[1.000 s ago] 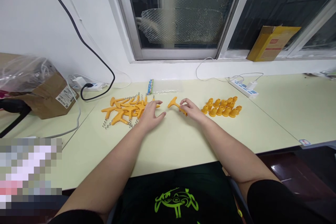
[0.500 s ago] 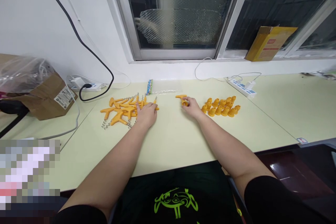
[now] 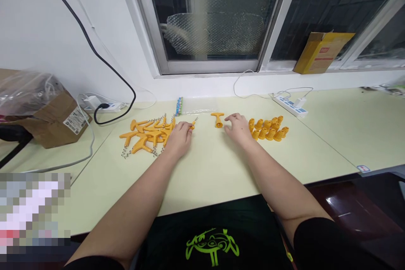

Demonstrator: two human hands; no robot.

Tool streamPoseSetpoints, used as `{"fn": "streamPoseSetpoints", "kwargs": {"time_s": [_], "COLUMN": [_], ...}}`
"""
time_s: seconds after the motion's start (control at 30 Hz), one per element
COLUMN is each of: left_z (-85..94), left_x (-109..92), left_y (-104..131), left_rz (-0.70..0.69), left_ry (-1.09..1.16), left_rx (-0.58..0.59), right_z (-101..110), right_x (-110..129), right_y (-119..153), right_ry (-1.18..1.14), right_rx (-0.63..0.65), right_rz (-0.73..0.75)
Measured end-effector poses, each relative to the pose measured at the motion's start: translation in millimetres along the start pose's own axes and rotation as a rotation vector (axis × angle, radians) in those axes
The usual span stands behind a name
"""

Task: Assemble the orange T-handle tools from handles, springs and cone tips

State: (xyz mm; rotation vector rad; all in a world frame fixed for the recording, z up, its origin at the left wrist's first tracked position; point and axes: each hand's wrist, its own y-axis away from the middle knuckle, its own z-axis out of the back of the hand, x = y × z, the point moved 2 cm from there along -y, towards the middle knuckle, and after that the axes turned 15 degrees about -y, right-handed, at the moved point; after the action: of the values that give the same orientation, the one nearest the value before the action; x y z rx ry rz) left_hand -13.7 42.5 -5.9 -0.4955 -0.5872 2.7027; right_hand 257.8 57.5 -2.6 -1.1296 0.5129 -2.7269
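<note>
My left hand (image 3: pixel 181 137) is closed on a yellow corkscrew (image 3: pixel 193 125), its metal spiral pointing up and to the right. Just left of that hand lies a pile of yellow T-handled corkscrews (image 3: pixel 142 138) with bare spirals. Between my hands, a corkscrew fitted into a yellow sleeve (image 3: pixel 217 120) lies on the table, the sleeve's open end facing me. My right hand (image 3: pixel 238 128) is beside it, fingers apart and holding nothing. Several yellow hollow sleeves (image 3: pixel 270 128) stand upright in a group right of my right hand, which partly hides the nearest.
A clear plastic bag (image 3: pixel 199 105) with a coloured strip lies behind the parts on the pale table (image 3: pixel 209 168). Power strips (image 3: pixel 289 105) and cables run along the wall. A cardboard box (image 3: pixel 60 122) sits at the left, and a flat carton (image 3: pixel 324 52) leans against the window.
My right hand has let go of the sleeved corkscrew and moved right, its fingers opening. My left hand has shifted slightly right, bringing one corkscrew away from the pile.
</note>
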Motion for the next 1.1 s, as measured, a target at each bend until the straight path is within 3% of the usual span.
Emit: {"fn": "streamPoseSetpoints", "kwargs": {"time_s": [0.07, 0.2, 0.27, 0.37, 0.57, 0.77, 0.9, 1.1], "left_z": [1.8, -0.8, -2.7, -3.4, 0.3, 3.5, -0.8, -3.3], "left_x": [-1.5, 1.5, 3.9, 6.7, 4.1, -3.5, -7.3, -7.3], "left_y": [1.7, 2.2, 0.5, -3.1, -6.2, -2.2, 3.7, 6.4], "left_rz": [0.038, 0.249, 0.357, 0.475, 0.618, 0.523, 0.439, 0.389], "left_ry": [0.152, 0.658, 0.905, 1.099, 1.227, 1.299, 1.211, 1.127], "left_rx": [-0.041, -0.043, -0.046, -0.076, -0.047, 0.055, 0.15, 0.157], "right_z": [22.4, 52.9, 57.3, 52.8, 28.6, 2.0, -11.5, -18.7], "right_x": [1.1, -8.3, -12.3, -13.1, -4.5, 5.6, 14.7, 11.2], "right_y": [2.1, 2.5, 1.7, 0.4, 4.2, 15.7, 16.0, 15.3], "right_ry": [0.164, 0.324, 0.306, 0.209, 0.031, -0.235, -0.455, -0.564], "right_rx": [-0.042, 0.035, 0.094, 0.151, 0.246, 0.443, 0.364, 0.243], "right_rz": [-0.099, -0.275, -0.305, -0.308, -0.179, -0.083, 0.087, 0.111]}}
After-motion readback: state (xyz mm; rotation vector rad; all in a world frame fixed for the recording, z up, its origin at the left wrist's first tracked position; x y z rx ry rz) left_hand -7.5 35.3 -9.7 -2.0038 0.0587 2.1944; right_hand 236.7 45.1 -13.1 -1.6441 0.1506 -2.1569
